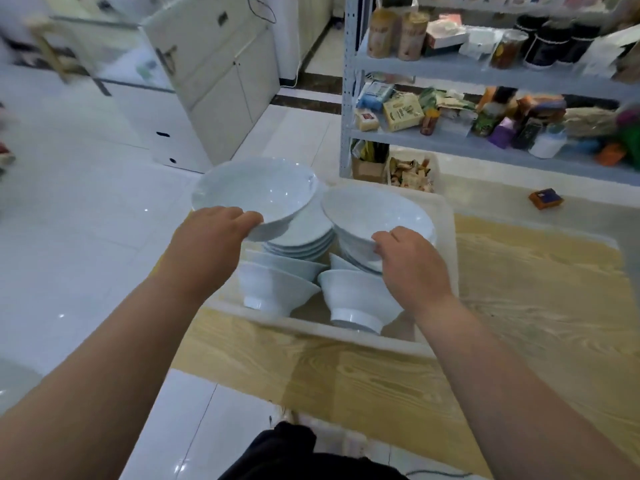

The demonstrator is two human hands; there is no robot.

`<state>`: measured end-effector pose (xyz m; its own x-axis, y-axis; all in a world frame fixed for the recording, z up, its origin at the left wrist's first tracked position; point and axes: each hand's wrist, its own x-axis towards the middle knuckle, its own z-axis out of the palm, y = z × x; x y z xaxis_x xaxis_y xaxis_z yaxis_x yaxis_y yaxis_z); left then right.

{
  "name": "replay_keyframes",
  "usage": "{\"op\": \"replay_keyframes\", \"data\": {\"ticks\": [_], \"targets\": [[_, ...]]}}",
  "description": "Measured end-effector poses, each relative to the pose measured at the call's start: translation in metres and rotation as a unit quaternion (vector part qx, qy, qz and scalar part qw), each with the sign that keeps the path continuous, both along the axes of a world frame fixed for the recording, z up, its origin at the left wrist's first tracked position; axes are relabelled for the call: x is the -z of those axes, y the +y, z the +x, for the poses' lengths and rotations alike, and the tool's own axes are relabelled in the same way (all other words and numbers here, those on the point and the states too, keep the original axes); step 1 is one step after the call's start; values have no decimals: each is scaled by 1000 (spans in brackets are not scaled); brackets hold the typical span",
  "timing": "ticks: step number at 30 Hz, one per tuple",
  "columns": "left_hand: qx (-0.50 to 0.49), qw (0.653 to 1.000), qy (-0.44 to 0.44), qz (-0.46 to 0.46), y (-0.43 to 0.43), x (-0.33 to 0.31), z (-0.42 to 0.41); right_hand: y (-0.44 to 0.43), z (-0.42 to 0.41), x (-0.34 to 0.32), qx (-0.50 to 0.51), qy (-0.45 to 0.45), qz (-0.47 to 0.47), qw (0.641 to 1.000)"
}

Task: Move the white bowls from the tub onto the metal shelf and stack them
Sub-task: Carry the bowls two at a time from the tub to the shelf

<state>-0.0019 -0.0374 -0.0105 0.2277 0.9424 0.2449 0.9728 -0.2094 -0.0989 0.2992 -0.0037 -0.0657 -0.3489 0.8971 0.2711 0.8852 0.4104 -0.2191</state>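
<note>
Grip is on the near rim on both sides. The left hand (221, 233) curls its fingers over the near edge of one white bowl (256, 192), which sits tilted and raised above a nested stack (301, 242) at the left of the tub (311, 329). Pinching the lip probably lets the bowl peel off the one beneath without dragging it along. The right hand (412, 265) clasps the near edge of a second bowl (377, 211), the top one of the right stack (356, 252); I cannot tell whether it is clear of its neighbours. Nearer in the tub, two more bowls (277, 289) lie tipped with their feet toward the near wall. The tub rests on a wood-grain table (381, 393). The metal shelf (485, 76) stands far and to the right. Its visible tiers are crowded with jars (412, 36) and boxes (403, 112), so finding a bare spot looks like the harder part.
</note>
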Motion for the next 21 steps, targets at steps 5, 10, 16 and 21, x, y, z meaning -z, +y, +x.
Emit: {"op": "replay_keyframes", "data": {"ticks": [5, 10, 16, 21], "targets": [[-98, 995, -8, 24, -95, -5, -37, -31, -43, -9, -141, 47, 92, 985], [-234, 972, -28, 9, -200, 7, -90, -66, -122, -11, -264, 80, 105, 956], [-393, 918, -48, -19, -331, 27, -169, -129, -257, -11, -390, 96, 92, 911], [-487, 872, -48, -11, -443, 29, -231, -195, -386, -13, -492, 81, 83, 863]]}}
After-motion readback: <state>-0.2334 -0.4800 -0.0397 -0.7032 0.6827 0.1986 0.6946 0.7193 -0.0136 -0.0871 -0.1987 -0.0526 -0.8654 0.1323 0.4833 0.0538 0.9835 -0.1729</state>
